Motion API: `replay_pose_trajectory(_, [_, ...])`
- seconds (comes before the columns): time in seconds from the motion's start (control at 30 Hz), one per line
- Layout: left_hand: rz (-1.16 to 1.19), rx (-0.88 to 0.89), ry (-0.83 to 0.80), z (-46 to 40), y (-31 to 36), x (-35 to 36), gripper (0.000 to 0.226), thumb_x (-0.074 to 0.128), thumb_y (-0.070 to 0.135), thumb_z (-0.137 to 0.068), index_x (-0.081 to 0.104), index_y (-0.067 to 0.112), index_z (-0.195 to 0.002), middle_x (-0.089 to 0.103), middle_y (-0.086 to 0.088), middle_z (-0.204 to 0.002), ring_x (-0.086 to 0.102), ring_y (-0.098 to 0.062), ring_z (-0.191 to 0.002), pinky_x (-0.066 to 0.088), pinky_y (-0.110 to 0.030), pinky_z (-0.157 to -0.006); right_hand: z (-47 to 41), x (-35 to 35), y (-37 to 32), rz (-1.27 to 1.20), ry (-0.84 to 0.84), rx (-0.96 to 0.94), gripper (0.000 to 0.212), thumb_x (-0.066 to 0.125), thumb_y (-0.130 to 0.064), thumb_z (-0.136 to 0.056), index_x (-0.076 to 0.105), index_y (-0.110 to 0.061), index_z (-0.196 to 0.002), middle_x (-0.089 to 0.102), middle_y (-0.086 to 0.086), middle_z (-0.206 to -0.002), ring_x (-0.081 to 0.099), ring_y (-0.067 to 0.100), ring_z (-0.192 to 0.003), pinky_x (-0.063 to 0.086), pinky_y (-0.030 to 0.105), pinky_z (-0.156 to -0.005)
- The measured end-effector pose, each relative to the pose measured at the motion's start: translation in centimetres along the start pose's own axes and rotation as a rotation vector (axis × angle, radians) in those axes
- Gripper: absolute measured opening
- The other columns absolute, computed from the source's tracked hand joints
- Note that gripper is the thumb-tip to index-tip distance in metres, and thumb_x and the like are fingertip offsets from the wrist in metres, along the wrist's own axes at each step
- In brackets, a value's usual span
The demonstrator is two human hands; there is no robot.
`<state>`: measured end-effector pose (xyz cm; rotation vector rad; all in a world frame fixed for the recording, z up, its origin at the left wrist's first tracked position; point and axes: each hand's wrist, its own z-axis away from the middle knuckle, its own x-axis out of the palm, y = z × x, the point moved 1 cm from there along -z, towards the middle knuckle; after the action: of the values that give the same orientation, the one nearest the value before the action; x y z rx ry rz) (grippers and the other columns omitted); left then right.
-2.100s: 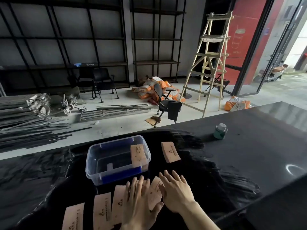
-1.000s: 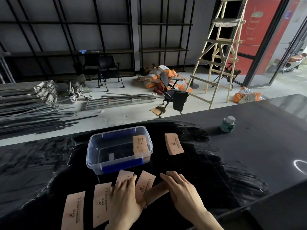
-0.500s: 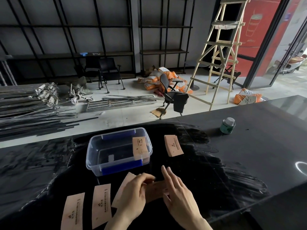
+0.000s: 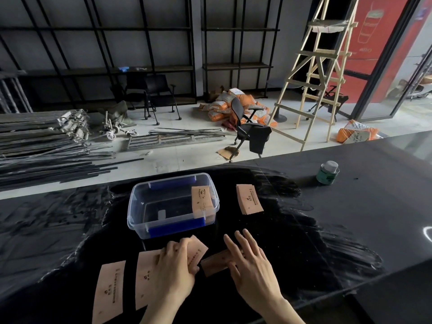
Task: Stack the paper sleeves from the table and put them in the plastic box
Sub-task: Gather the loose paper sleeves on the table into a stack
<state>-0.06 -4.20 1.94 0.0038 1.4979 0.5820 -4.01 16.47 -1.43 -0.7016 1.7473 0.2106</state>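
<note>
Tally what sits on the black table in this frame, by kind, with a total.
Brown paper sleeves or sleeve stacks: 6 (far-left, next, under left hand, under right hand, in box, right of box)
Clear plastic box with blue clips: 1
Green jar with grey lid: 1
Total: 8

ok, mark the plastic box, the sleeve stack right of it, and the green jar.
plastic box [image 4: 138, 206]: head view, left wall.
sleeve stack [image 4: 249, 199]: head view, middle of top sleeve.
green jar [image 4: 326, 177]: head view, side below the lid.
</note>
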Motion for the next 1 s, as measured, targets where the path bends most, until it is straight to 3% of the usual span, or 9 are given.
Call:
replay_pose_trajectory(0.1, [0.249,0.052,0.102,-0.5,0.3,0.0,0.058,0.082,0.016,-0.080,0.052,0.040,-0.125,0.061,0.016,-0.112,0.065,-0.007,-0.100,0.058,-0.029,-0.084,0.1,0.1,0.0,-0.022,-0.011,-0.001,0.070,0.070,-0.032,-0.094,0.039,-0.024,-0.156,0.050,0.011,-0.157,0.037,0.033,-0.151,0.051,0.042,-0.109])
replay_pose_trajectory(0.17, [0.387,0.149,0.118,-0.9,0.8,-0.3,0.045,0.076,0.012,-0.087,0.058,0.042,-0.116,0.067,0.023,-0.100,0.068,0.001,-0.094,0.059,-0.021,-0.082,-0.1,0.0,-0.1,-0.036,-0.008,-0.005,0.073,0.071,-0.030,-0.092,0.037,-0.023,-0.157,0.050,0.011,-0.158,0.038,0.032,-0.150,0.052,0.041,-0.108])
replay_pose_trajectory(0.27, [0.565,0.257,-0.031,-0.7,2.4,-0.5,0.039,0.062,0.005,-0.097,0.063,0.039,-0.116,0.074,0.022,-0.100,0.069,0.009,-0.098,0.056,-0.009,-0.084,-0.3,0.2,-0.5,-0.102,-0.048,0.008,0.084,0.064,-0.028,-0.095,0.017,-0.026,-0.164,0.029,0.007,-0.169,0.023,0.026,-0.157,0.041,0.039,-0.119])
replay_pose_trajectory(0.33, [0.639,0.292,-0.097,-0.2,3.5,-0.2,0.040,0.054,-0.001,-0.099,0.062,0.034,-0.118,0.076,0.016,-0.105,0.071,0.006,-0.101,0.056,-0.011,-0.088,-0.4,0.2,-0.8,-0.130,-0.068,0.015,0.088,0.064,-0.026,-0.095,0.009,-0.027,-0.165,0.021,0.005,-0.172,0.018,0.025,-0.158,0.038,0.038,-0.120])
replay_pose_trajectory(0.47, [0.751,0.226,0.016,0.4,3.1,0.7,0.027,0.054,0.002,-0.099,0.054,0.029,-0.106,0.071,0.009,-0.103,0.073,-0.007,-0.095,0.062,-0.023,-0.081,-0.5,0.8,-1.0,0.037,-0.041,-0.055,0.073,0.060,-0.032,-0.092,0.035,-0.014,-0.158,0.049,0.013,-0.158,0.040,0.034,-0.149,0.044,0.046,-0.115])
replay_pose_trajectory(0.57, [0.656,0.149,0.216,0.1,1.4,0.0,0.021,0.060,0.010,-0.097,0.054,0.030,-0.100,0.067,0.013,-0.098,0.070,-0.004,-0.088,0.061,-0.024,-0.076,-1.0,1.0,-1.0,0.180,-0.016,-0.096,0.067,0.055,-0.038,-0.095,0.046,-0.004,-0.152,0.053,0.017,-0.153,0.039,0.038,-0.149,0.022,0.048,-0.119])
replay_pose_trajectory(0.7, [0.460,-0.008,0.377,-0.2,-2.7,-1.6,0.021,0.066,0.019,-0.094,0.056,0.030,-0.107,0.065,0.014,-0.103,0.066,-0.003,-0.094,0.056,-0.023,-0.076,-1.6,0.7,-1.1,0.133,-0.013,-0.138,0.069,0.064,-0.035,-0.092,0.048,-0.002,-0.150,0.057,0.014,-0.151,0.048,0.031,-0.144,0.026,0.040,-0.125])
replay_pose_trajectory(0.87, [-0.051,-0.298,0.205,1.0,-7.1,-2.3,0.055,0.060,0.060,-0.085,0.054,0.026,-0.127,0.066,0.000,-0.118,0.062,-0.023,-0.112,0.050,-0.038,-0.091,-2.0,0.5,-1.4,0.097,-0.070,-0.129,0.070,0.054,-0.038,-0.095,0.040,-0.004,-0.154,0.062,0.012,-0.145,0.055,0.030,-0.138,0.049,0.043,-0.112])
replay_pose_trajectory(1.0, [-0.151,-0.265,0.126,1.5,-6.8,-2.1,0.072,0.064,0.069,-0.079,0.044,0.033,-0.139,0.061,0.005,-0.128,0.056,-0.018,-0.123,0.046,-0.036,-0.099,-2.2,1.0,-2.2,0.101,-0.056,-0.102,0.070,0.043,-0.040,-0.096,0.037,-0.002,-0.155,0.062,0.014,-0.145,0.055,0.032,-0.138,0.051,0.044,-0.111])
